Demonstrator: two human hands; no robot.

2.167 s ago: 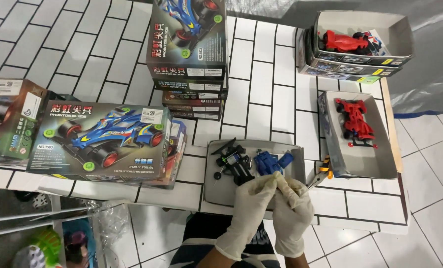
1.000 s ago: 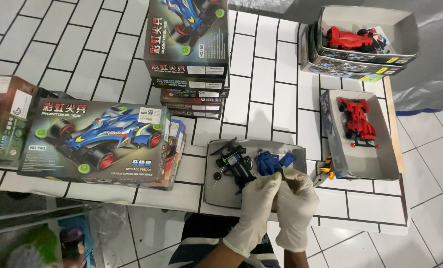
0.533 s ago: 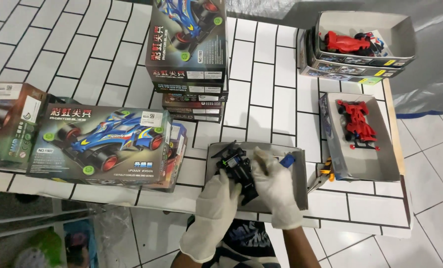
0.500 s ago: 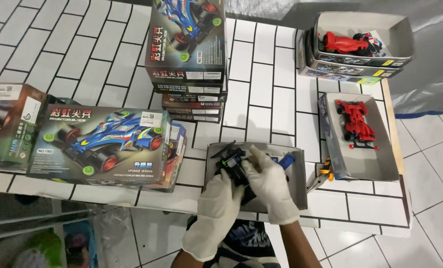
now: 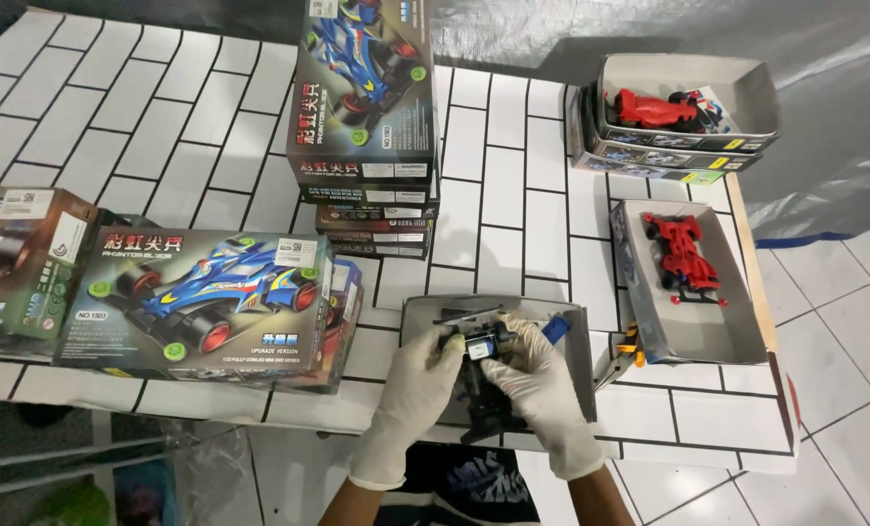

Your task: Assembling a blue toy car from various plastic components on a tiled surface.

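Both of my hands wear white gloves and meet over a shallow grey box tray (image 5: 571, 336) at the table's front edge. My left hand (image 5: 417, 390) and my right hand (image 5: 542, 390) together grip a black and blue toy car chassis (image 5: 481, 353) above the tray. A small blue part (image 5: 555, 327) lies in the tray beside my right hand. The hands hide much of the chassis and the tray floor.
A boxed blue toy car (image 5: 201, 307) lies left of the tray, a brown box (image 5: 16, 258) beyond it. A stack of boxes (image 5: 367, 117) stands behind. Two open trays with red cars (image 5: 688, 255) (image 5: 649, 109) sit right. A small orange and black tool (image 5: 631, 346) lies nearby.
My hands have come forward from the blue part onto the black and blue chassis and now hold it between them over the tray. The camera view shifted slightly.
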